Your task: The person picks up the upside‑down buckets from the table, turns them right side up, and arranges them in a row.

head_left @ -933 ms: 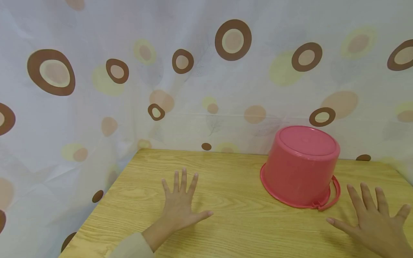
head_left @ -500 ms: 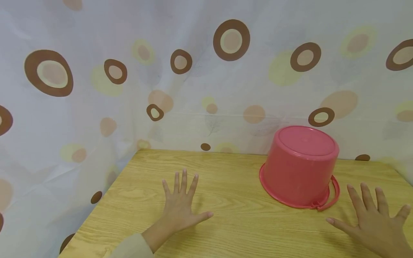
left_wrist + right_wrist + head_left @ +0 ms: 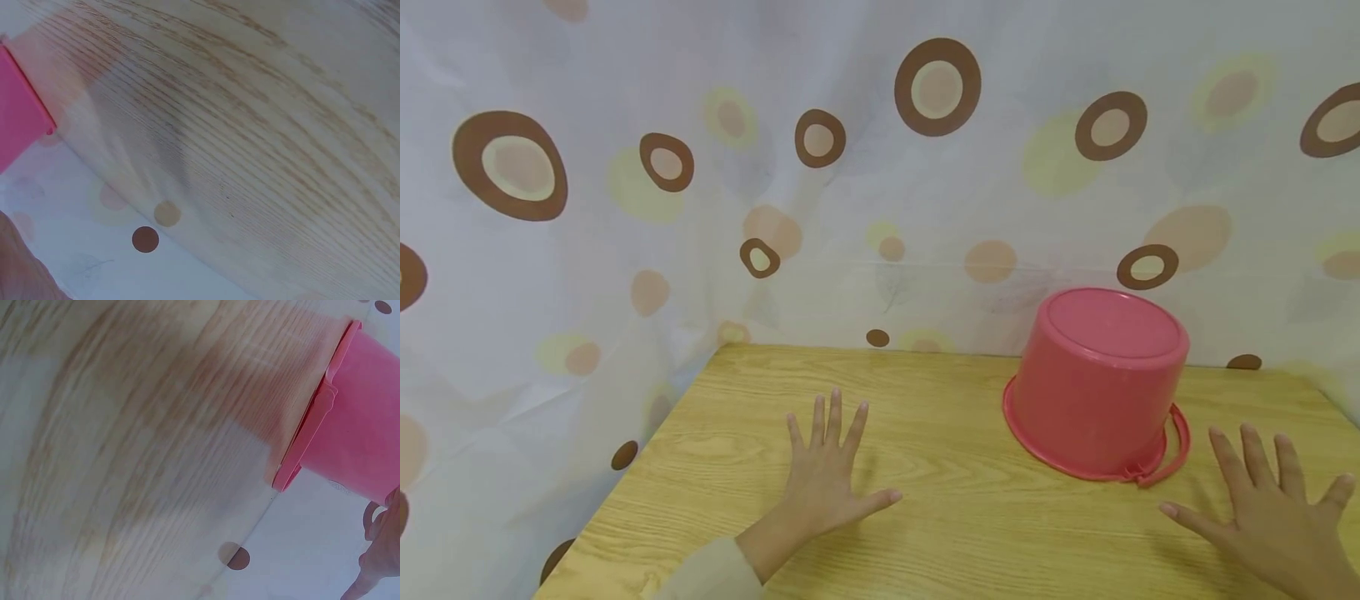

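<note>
A pink-red plastic bucket (image 3: 1097,392) stands upside down on the wood-grain table (image 3: 955,542), its base facing up. Its handle (image 3: 1180,442) lies at the right side of the rim. My left hand (image 3: 823,483) is spread over the table to the left of the bucket, with straight fingers and nothing held. To the bucket's right and nearer me, my right hand (image 3: 1273,508) is likewise spread, apart from the handle. Part of the bucket (image 3: 362,419) shows in the right wrist view, and a corner of it (image 3: 19,106) in the left wrist view.
A white sheet (image 3: 850,200) with brown, peach and yellow circles hangs behind the table and along its left side. The bucket stands near the table's back edge, at the right. A light sleeve (image 3: 715,571) covers my left forearm.
The left hand has shifted very slightly to the right. The right hand and the bucket stay where they were; the head view has tilted a little.
</note>
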Motion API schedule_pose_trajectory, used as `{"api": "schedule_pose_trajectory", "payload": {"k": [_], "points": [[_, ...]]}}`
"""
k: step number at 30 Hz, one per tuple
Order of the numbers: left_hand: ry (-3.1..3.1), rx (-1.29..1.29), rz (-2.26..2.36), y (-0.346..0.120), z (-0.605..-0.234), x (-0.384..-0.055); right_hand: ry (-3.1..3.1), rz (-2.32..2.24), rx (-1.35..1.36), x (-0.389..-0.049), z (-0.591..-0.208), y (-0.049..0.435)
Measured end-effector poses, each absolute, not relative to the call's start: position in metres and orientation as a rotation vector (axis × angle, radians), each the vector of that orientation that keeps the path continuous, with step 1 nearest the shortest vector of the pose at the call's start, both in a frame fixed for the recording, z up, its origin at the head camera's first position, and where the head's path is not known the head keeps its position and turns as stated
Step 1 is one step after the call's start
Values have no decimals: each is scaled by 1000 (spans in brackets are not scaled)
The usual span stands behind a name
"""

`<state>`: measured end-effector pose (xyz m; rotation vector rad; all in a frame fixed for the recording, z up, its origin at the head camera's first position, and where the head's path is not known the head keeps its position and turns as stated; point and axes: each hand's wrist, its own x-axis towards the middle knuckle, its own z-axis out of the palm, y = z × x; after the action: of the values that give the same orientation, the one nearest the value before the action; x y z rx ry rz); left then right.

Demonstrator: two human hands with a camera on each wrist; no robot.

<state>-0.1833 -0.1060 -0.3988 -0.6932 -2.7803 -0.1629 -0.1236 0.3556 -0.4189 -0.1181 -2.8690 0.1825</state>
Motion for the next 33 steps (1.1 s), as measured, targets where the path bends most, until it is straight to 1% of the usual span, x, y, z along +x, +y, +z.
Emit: {"api": "schedule_pose_trajectory", "payload": {"k": [20, 33], "points": [[-2792, -744, -190, -94, -399, -182, -2899, 179, -111, -123, -420, 359], [-2914, -761, -133, -67, -404, -188, -2919, 223, -112, -125, -424, 358]]}}
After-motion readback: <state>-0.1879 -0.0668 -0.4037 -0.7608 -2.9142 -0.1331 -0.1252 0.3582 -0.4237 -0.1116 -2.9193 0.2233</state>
